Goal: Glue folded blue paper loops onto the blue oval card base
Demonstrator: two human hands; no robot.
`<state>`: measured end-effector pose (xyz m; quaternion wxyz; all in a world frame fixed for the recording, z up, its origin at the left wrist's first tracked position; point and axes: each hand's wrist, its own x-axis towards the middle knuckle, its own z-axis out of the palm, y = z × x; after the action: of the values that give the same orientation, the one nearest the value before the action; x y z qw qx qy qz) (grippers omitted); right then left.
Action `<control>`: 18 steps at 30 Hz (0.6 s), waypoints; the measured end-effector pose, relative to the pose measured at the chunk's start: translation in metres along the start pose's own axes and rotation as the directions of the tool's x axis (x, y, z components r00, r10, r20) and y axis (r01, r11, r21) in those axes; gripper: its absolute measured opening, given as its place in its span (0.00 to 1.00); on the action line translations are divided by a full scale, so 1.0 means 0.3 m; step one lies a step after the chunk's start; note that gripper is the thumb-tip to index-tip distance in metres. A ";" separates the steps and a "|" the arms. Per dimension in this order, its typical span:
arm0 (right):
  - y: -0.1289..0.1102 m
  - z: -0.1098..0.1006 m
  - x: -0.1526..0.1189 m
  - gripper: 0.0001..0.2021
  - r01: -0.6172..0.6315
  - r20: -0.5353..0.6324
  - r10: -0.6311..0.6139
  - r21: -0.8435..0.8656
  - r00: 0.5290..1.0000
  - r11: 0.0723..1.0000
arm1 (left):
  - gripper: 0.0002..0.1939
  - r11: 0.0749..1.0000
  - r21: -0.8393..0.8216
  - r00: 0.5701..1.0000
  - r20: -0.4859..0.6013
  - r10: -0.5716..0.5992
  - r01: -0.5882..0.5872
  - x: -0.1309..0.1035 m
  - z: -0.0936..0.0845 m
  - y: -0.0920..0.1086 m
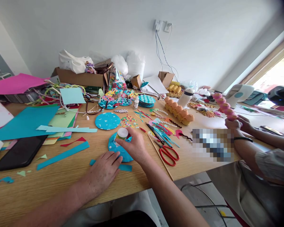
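My right hand [137, 145] grips a small cylindrical container [122, 133] with a white top, held over a round blue disc [124, 154] with pale spots. My left hand [106, 168] lies flat, fingers stretched, at the disc's near left edge. A blue paper strip [126, 167] runs under the disc and partly under that hand. Just behind is a second blue disc [107, 120] dotted with white bits. Small coloured confetti pieces [128, 121] are scattered to its right. Red-handled scissors [168, 154] and a thin wooden stick [162, 160] lie to the right of my right hand.
At right, another person's hands [234, 124] hold a pink egg-carton strip [223, 105]. An orange egg-carton strip [179, 111] and a white bottle [186, 97] stand mid-table. Coloured paper sheets [26, 119] and a black phone [20, 153] lie left. A cardboard box [80, 77] sits behind.
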<state>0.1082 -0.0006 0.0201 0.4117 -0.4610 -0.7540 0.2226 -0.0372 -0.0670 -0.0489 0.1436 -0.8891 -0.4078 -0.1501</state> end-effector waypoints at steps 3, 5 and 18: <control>-0.003 0.000 0.001 0.12 -0.003 0.001 0.003 0.001 1.000 1.000 | 0.14 1.000 0.025 1.000 -0.004 0.001 -0.001 0.003 -0.002 0.004; -0.005 -0.002 0.001 0.12 0.002 0.007 -0.002 0.003 1.000 1.000 | 0.14 0.999 0.037 1.000 -0.008 0.000 0.000 0.003 -0.003 0.005; 0.000 0.005 0.006 0.13 0.003 -0.005 -0.003 -0.001 1.000 1.000 | 0.14 0.997 0.066 1.000 0.013 0.027 -0.028 0.007 -0.008 0.002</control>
<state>0.1066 0.0011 0.0199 0.4136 -0.4604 -0.7539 0.2204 -0.0359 -0.0669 -0.0459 0.1724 -0.8904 -0.4010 -0.1291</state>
